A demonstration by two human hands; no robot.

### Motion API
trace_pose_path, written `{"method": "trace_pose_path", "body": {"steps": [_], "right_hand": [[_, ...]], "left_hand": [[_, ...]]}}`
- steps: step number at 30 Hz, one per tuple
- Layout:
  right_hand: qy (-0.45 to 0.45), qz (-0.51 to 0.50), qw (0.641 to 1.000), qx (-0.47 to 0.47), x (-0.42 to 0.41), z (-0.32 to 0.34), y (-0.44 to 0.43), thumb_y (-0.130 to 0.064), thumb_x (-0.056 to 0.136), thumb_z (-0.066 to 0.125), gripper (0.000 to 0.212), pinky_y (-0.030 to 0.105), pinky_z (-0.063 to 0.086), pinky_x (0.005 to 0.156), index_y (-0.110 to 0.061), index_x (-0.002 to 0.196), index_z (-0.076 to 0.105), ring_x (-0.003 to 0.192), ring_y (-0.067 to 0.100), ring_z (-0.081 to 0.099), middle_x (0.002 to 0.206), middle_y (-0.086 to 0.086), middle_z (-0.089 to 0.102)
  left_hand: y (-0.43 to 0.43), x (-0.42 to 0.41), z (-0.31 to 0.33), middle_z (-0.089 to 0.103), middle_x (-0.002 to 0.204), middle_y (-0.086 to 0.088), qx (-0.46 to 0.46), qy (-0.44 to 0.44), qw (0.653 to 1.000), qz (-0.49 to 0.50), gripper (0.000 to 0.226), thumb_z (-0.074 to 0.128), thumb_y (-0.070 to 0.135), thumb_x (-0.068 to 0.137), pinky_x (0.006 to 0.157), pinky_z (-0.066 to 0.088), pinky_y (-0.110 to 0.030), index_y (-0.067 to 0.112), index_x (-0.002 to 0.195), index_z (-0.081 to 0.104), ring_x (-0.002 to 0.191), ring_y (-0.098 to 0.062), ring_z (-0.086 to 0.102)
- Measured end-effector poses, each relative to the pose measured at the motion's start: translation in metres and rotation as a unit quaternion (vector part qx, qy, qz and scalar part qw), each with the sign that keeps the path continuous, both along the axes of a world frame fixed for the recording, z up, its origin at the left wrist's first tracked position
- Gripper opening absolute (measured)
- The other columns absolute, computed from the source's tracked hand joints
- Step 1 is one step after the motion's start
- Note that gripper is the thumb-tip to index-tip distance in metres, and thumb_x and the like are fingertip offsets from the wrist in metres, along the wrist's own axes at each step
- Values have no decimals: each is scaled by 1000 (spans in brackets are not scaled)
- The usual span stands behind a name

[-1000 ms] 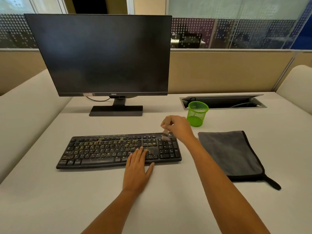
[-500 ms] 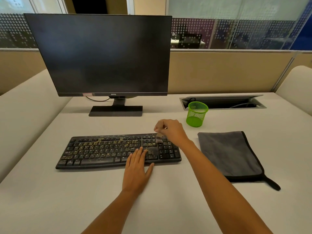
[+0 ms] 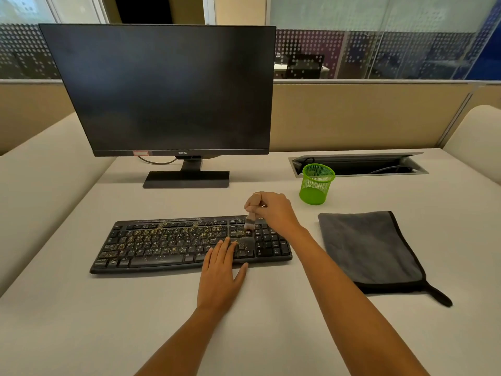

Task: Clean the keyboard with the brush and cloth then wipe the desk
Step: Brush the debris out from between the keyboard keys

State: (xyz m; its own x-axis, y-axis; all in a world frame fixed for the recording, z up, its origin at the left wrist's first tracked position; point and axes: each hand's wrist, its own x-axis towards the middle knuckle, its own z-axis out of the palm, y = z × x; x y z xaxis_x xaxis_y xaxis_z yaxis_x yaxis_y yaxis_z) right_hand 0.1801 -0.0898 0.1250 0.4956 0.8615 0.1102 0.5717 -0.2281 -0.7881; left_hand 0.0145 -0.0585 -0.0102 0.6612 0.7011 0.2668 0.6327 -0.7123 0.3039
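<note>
Left grip (image 3: pixel 219 278) lies open and flat, palm on the surface (image 3: pixel 81 321) and straight fingers resting on the front keys of the keyboard (image 3: pixel 162 245), pinning it in place. Just beyond and to its right, the right grip (image 3: pixel 273 213) is curled round the short handle of the brush (image 3: pixel 250 219). The bristles point down onto the keys between the letter block and the number pad.

Yellowish crumbs cover the keys to the left of both grips, while the pad under the right wrist looks fairly clean. The step would likely go best with short, light strokes along each row in one direction. Tilting the bristles into the gaps should help, so that crumbs leave over one edge rather than scatter.

The cloth (image 3: pixel 366 248) lies folded to the right of the right grip, untouched. Farther off stand a green mesh cup (image 3: pixel 315 184) and a monitor (image 3: pixel 162 88).
</note>
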Motion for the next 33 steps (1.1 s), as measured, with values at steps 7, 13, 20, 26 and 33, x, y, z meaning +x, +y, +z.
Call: {"method": "trace_pose_path", "body": {"steps": [7, 13, 20, 26, 33], "right_hand": [[-209, 16, 964, -164, -1, 1, 7, -6, 88, 46, 24, 18, 33, 53, -17, 67, 53, 77, 18, 58, 96, 7, 70], [47, -45, 997, 47, 5, -4, 1, -5, 88, 61, 9, 4, 47, 56, -7, 88, 70, 69, 4, 59, 83, -4, 65], [-61, -95, 993, -40, 41, -10, 4, 2, 83, 51, 21, 26, 46, 61, -10, 70, 61, 63, 13, 51, 77, 3, 65], [-139, -7, 985, -102, 22, -6, 19, -3, 84, 56, 15, 11, 34, 54, -3, 87, 71, 89, 18, 64, 96, 2, 71], [-1, -47, 999, 0, 31, -6, 18, -10, 84, 67, 7, 26, 53, 79, -12, 89, 71, 90, 20, 65, 96, 5, 71]], "left_hand": [[0, 0, -1, 27, 152, 1, -4, 0, 1000, 2, 76, 9, 64, 89, 115, 4, -31, 19, 144, 34, 142, -15, 17], [-1, -1, 0, 27, 153, 1, -2, -2, 1000, 2, 74, 11, 63, 89, 115, 2, -30, 19, 144, 33, 142, -14, 16], [0, 0, 0, 25, 153, 1, -4, -5, 1000, -1, 75, 10, 63, 88, 114, -2, -29, 19, 145, 32, 143, -13, 14], [0, 0, -1, 24, 154, 1, -5, 0, 1000, 2, 75, 10, 63, 88, 115, -2, -30, 20, 146, 30, 143, -13, 14], [-1, -1, 0, 21, 154, 3, -4, -5, 1000, 0, 75, 9, 63, 88, 115, -3, -28, 20, 146, 29, 143, -12, 11]]}}
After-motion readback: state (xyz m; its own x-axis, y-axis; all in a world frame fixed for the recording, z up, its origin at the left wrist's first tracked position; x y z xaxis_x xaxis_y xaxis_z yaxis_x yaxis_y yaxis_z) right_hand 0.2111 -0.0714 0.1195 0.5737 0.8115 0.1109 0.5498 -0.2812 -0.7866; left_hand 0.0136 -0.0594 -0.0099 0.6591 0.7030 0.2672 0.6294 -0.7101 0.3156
